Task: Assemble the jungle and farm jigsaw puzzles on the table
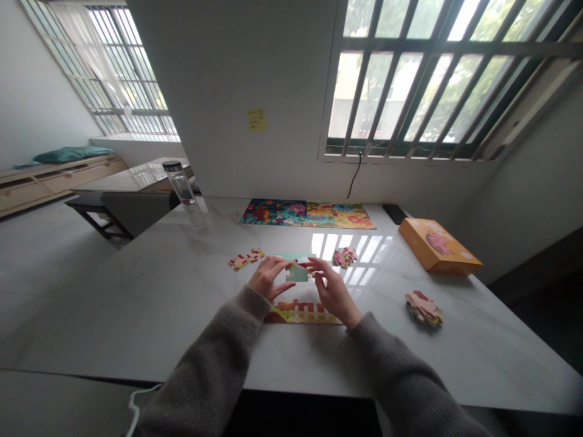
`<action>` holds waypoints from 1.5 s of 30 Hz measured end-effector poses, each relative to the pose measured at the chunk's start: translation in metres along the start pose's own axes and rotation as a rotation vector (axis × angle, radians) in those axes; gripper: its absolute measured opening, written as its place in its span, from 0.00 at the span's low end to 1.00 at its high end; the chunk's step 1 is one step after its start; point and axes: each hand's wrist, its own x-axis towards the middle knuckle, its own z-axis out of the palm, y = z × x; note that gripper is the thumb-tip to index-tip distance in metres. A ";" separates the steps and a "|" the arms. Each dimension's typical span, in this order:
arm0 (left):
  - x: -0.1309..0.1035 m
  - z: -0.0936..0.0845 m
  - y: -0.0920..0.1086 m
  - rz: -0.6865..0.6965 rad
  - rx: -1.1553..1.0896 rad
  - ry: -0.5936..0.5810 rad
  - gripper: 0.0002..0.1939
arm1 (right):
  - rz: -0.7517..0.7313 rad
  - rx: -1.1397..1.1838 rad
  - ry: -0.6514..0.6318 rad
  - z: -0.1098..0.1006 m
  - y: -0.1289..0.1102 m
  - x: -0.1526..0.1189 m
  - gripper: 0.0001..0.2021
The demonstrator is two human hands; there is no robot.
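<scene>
A pale green jigsaw puzzle piece (298, 274), with some red and white at its upper edge, is between my hands over the table. The fingertips and thumb of my left hand (269, 278) are at its left side. From the other side, my right hand (333, 293) has its bent fingers at the right edge. Nearer to me lies a joined puzzle strip (305, 312) with a white fence, partly under my right wrist. Behind the hands, a light green puzzle part (285, 255) shows, mostly covered by my fingers.
Loose pieces (246, 259) lie left, a pink pile (345, 257) right, and a stack of pieces (424, 308) farther right. Two colourful picture sheets (273, 212) (341, 215), a phone (394, 213), an orange box (437, 246) and a glass bottle (181, 185) stand or lie around.
</scene>
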 end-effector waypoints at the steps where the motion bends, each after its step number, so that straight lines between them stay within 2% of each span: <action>1: 0.000 0.000 0.000 -0.004 0.005 -0.003 0.24 | -0.059 -0.058 -0.029 -0.002 -0.001 -0.001 0.22; 5: 0.000 0.000 0.004 -0.001 -0.007 -0.029 0.23 | -0.221 -0.194 -0.137 -0.007 -0.004 -0.004 0.34; 9: 0.001 0.000 0.006 -0.015 -0.014 -0.056 0.22 | -0.281 -0.268 -0.145 -0.007 -0.002 -0.004 0.34; 15: 0.001 0.000 0.007 -0.028 0.017 -0.077 0.21 | -0.257 -0.247 -0.137 -0.009 0.005 -0.003 0.34; 20: 0.000 0.001 0.005 -0.015 0.008 -0.073 0.20 | -0.245 -0.248 -0.137 -0.011 0.002 -0.003 0.32; 24: -0.002 -0.010 -0.009 -0.049 0.032 -0.043 0.20 | -0.231 -0.288 -0.076 -0.027 0.001 0.000 0.29; 27: -0.005 -0.023 -0.024 -0.115 0.083 -0.013 0.20 | -0.172 -0.322 0.022 -0.042 0.008 0.003 0.22; 29: -0.007 -0.026 -0.031 -0.120 0.080 -0.022 0.20 | -0.143 -0.335 0.035 -0.045 0.013 0.003 0.19; 33: -0.010 -0.014 -0.030 -0.092 0.015 -0.077 0.21 | -0.131 -0.320 -0.025 -0.035 0.016 -0.001 0.18; 36: -0.012 0.002 -0.019 -0.083 -0.076 -0.089 0.20 | -0.123 -0.281 -0.081 -0.022 0.011 -0.007 0.22; 39: -0.012 0.014 -0.007 -0.045 -0.150 -0.154 0.21 | -0.057 -0.221 -0.127 -0.015 0.006 -0.011 0.25; 41: -0.011 0.017 -0.002 -0.013 -0.152 -0.179 0.21 | -0.013 -0.166 -0.146 -0.013 0.004 -0.011 0.23; 45: -0.011 0.016 -0.001 0.002 -0.130 -0.156 0.21 | 0.019 -0.025 -0.176 -0.013 0.002 -0.008 0.17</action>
